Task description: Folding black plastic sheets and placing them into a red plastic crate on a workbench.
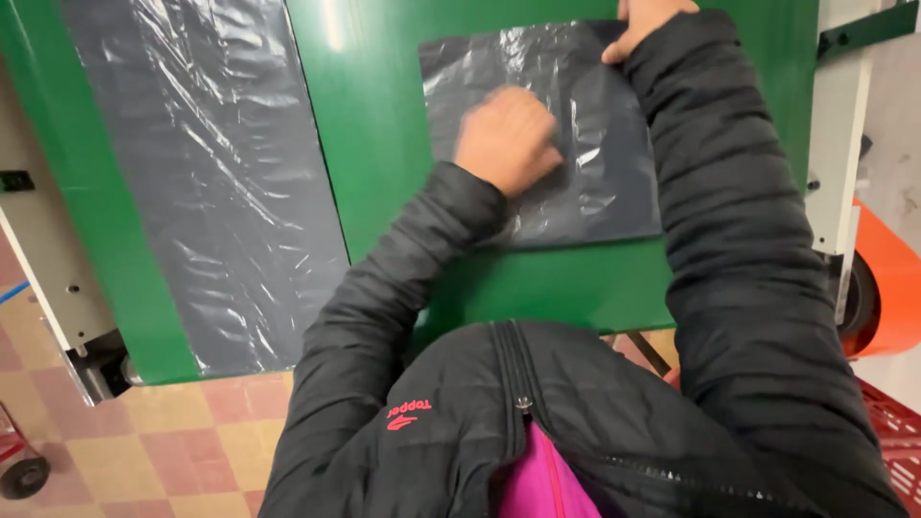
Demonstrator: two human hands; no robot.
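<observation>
Single view: the camera on my head is looking steeply down, close over my chest and sleeves, facing the green bench (384, 144) and checkered floor (173, 441).

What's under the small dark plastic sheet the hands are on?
The small dark plastic sheet lies flat on the green table. Left hand and right hand cover parts.

We counted two grey plastic sheets on the green table (374, 144): one long sheet (206, 182) at its left | one folded sheet (576, 134) at its middle | two hands on the folded one.
</observation>
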